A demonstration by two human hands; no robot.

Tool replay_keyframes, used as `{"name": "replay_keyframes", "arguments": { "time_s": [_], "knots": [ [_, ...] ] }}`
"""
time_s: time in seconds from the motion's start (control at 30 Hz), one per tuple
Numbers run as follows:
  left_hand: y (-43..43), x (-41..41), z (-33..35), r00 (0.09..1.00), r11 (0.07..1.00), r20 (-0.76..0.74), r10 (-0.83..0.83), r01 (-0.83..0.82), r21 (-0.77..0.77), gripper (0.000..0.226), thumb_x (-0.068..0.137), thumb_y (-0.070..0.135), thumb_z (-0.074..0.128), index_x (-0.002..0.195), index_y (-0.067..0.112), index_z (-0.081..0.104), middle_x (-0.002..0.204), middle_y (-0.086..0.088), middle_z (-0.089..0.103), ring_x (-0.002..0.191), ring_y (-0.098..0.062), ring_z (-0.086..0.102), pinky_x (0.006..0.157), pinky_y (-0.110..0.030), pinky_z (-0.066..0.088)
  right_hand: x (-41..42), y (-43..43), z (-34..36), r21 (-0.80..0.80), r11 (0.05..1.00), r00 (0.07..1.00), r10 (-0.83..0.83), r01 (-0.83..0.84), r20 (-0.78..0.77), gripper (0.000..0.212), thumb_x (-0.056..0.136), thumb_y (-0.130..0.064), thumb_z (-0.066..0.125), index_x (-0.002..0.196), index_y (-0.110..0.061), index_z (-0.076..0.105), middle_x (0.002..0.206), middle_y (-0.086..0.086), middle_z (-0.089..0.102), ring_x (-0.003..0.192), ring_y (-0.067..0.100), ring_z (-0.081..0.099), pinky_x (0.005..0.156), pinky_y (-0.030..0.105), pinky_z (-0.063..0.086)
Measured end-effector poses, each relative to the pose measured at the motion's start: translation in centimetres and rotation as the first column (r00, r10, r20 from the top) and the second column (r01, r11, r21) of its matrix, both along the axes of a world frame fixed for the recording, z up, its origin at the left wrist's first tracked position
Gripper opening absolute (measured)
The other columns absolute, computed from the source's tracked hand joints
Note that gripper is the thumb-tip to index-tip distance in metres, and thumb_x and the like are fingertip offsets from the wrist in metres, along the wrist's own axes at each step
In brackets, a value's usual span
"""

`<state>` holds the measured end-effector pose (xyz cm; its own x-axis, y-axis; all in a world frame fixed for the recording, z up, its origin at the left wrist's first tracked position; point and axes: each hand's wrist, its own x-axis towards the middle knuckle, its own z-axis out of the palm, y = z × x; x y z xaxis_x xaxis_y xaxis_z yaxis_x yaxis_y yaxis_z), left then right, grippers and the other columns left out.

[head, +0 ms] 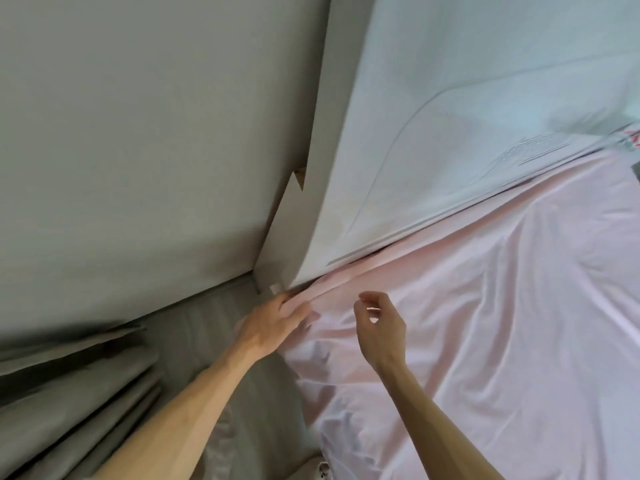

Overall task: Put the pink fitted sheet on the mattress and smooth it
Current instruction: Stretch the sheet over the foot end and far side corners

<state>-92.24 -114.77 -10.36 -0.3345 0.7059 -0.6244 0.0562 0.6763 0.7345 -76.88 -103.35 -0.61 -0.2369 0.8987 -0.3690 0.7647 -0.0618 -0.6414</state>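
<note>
One corner of the pink fitted sheet (485, 323), spread wrinkled over the bed, is pinched, apparently, by the left hand (273, 323) against the headboard (467, 116), while the half-curled right hand (381, 327) holds nothing, so the corner could be snapped loose.

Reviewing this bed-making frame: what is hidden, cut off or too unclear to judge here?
Head view only:
- Mattress: entirely covered by the pink sheet, so the corner fit is not visible.
- Left hand: fingertips are buried in the sheet fold at the headboard corner; the grip is unclear.
- Right hand: fingers curled above the sheet; touching or not cannot be told.
- Red-patterned item: cut off by the right edge.
- Grey curtain: motion-blurred.
</note>
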Motion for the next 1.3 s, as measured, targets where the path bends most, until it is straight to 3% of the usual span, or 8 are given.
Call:
{"name": "replay_keyframes", "arguments": {
  "time_s": [0.17,0.33,0.6,0.77,0.9,0.97,1.17,1.3],
  "knots": [
    [0.5,1.7,3.2,0.927,0.993,-0.364,-0.088,0.109,0.039,0.057,0.080,0.080,0.040,0.087,0.032,0.070,0.067,0.014,0.068,0.065,-0.009,0.064,0.062,-0.033,0.056,0.5,1.5,1.0,-0.236,0.951,0.980,-0.191,0.201,0.065,0.053,0.083,-0.076,0.050,0.105,-0.028,0.057,0.097,-0.010,0.065,0.089,0.016,0.069,0.079,0.040,0.060],
    [-0.6,2.1,3.4,0.786,0.976,-0.617,-0.039,0.163,0.146,0.066,0.090,0.075,0.026,0.072,0.026,0.066,0.056,0.010,0.059,0.050,-0.006,0.055,0.051,-0.031,0.052,0.0,6.6,1.6,-0.515,0.792,0.927,-0.375,0.328,0.015,0.070,0.078,-0.080,0.054,0.102,-0.014,0.060,0.104,0.002,0.066,0.090,0.021,0.070,0.061,0.033,0.058],
    [0.2,1.6,5.1,0.403,0.974,-0.905,0.134,0.116,0.196,0.059,0.099,0.050,0.030,0.068,0.013,0.063,0.051,0.002,0.054,0.038,-0.016,0.046,0.037,-0.024,0.040,-0.6,13.3,1.2,-0.673,0.668,0.818,-0.553,0.318,-0.162,0.017,0.092,-0.018,0.068,0.105,-0.008,0.065,0.097,0.007,0.065,0.089,0.018,0.064,0.082,0.034,0.053],
    [0.5,1.7,5.9,0.326,0.982,-0.931,0.164,-0.142,0.123,0.051,0.101,0.042,0.033,0.084,0.009,0.068,0.074,-0.010,0.066,0.065,-0.030,0.060,0.067,-0.040,0.044,-1.5,13.4,1.6,-0.901,0.394,0.454,-0.847,0.184,-0.278,0.011,0.094,-0.005,0.056,0.102,-0.005,0.065,0.101,0.009,0.063,0.101,0.025,0.063,0.092,0.041,0.053],
    [1.5,4.4,5.7,0.360,0.920,-0.893,0.270,-0.370,0.129,0.025,0.098,0.030,0.046,0.106,0.011,0.061,0.105,-0.015,0.064,0.091,-0.035,0.057,0.079,-0.047,0.041,-0.9,12.2,0.5,-0.943,0.330,0.305,-0.902,0.032,-0.306,0.022,0.098,-0.011,0.048,0.111,-0.007,0.066,0.112,0.009,0.065,0.113,0.028,0.062,0.101,0.049,0.048],
    [1.7,6.2,4.8,0.333,0.881,-0.876,0.348,-0.437,0.183,0.031,0.094,0.027,0.057,0.118,0.008,0.053,0.122,-0.019,0.055,0.105,-0.038,0.052,0.085,-0.050,0.040,-1.2,12.0,0.1,-0.948,0.319,0.303,-0.904,0.012,-0.301,0.025,0.098,-0.010,0.048,0.111,-0.008,0.068,0.114,0.010,0.066,0.113,0.029,0.063,0.099,0.050,0.049],
    [3.9,11.0,2.8,0.501,0.967,-0.865,0.038,0.199,0.157,0.033,0.089,0.028,0.056,0.120,0.017,0.056,0.130,-0.005,0.051,0.115,-0.029,0.054,0.094,-0.042,0.045,-1.2,12.5,0.1,-0.929,0.370,0.407,-0.851,0.020,-0.330,0.027,0.097,-0.007,0.050,0.116,-0.003,0.068,0.132,0.011,0.061,0.121,0.031,0.059,0.096,0.052,0.051],
    [6.1,9.7,2.1,0.589,0.998,-0.808,-0.001,0.052,0.036,0.049,0.092,0.029,0.049,0.140,0.022,0.044,0.142,-0.001,0.047,0.132,-0.023,0.043,0.106,-0.044,0.039,-0.8,12.6,0.1,-0.891,0.451,0.483,-0.792,0.047,-0.375,0.025,0.098,-0.007,0.050,0.116,0.000,0.067,0.112,0.012,0.070,0.111,0.031,0.066,0.096,0.050,0.053]
  ]
}}
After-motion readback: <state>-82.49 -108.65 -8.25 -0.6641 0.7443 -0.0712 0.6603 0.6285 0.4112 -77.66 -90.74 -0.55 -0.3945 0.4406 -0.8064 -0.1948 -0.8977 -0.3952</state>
